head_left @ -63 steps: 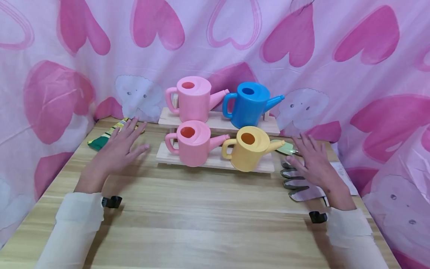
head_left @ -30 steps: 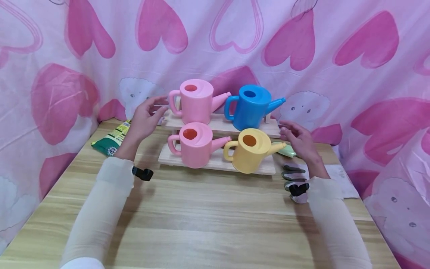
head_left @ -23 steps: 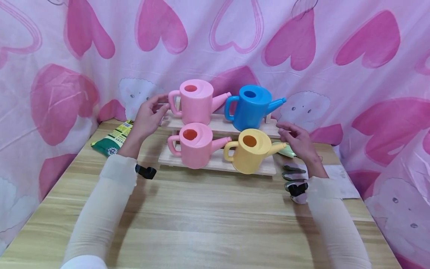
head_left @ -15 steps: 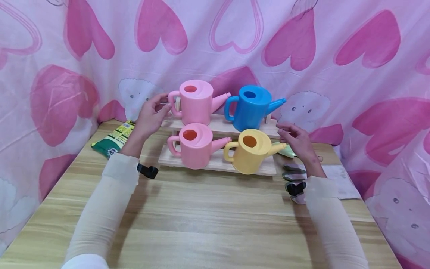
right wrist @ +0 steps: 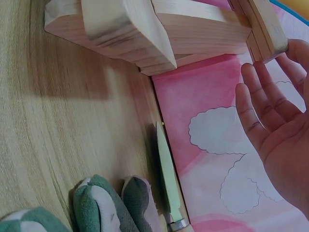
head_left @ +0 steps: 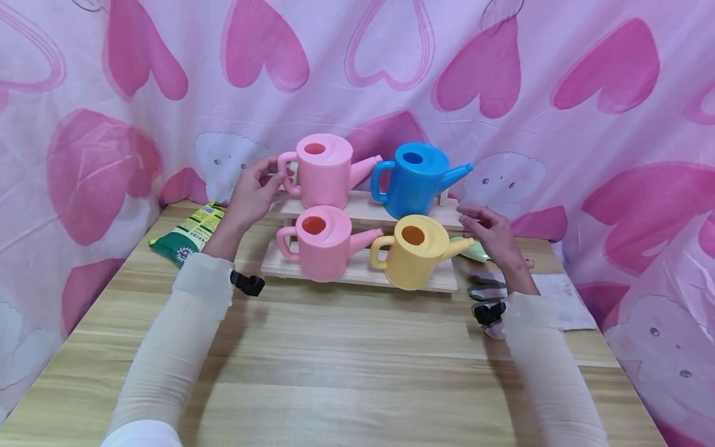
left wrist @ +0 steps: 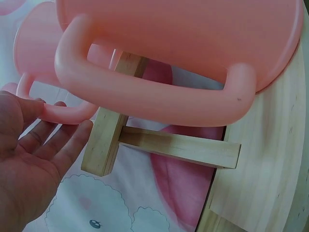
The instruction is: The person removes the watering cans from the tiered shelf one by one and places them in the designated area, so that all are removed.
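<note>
My left hand (head_left: 254, 192) is at the upper pink watering can (head_left: 324, 174), its thumb and fingers pinching the handle (left wrist: 63, 113). In the left wrist view the other fingers extend loosely below that handle. My right hand (head_left: 491, 233) reaches the right end of the two-tier wooden shelf (head_left: 363, 208), fingertips at the upper board's end (right wrist: 270, 34) and fingers mostly straight. A blue watering can (head_left: 416, 183) stands beside the upper pink one. On the lower board stand another pink watering can (head_left: 324, 248) and a yellow watering can (head_left: 410, 257), spouts pointing right.
A green and yellow bag (head_left: 190, 236) lies left, partly behind my left forearm. At right lie a pale green trowel (right wrist: 166, 169) and gardening gloves (head_left: 483, 292), partly under my right wrist. A heart-patterned pink curtain (head_left: 385, 112) hangs close behind the wooden table (head_left: 346, 366).
Both hands, earlier spread over the table's sides, have moved inward to the shelf. My left hand has edged right onto the upper pink can's handle. The watering cans keep their places.
</note>
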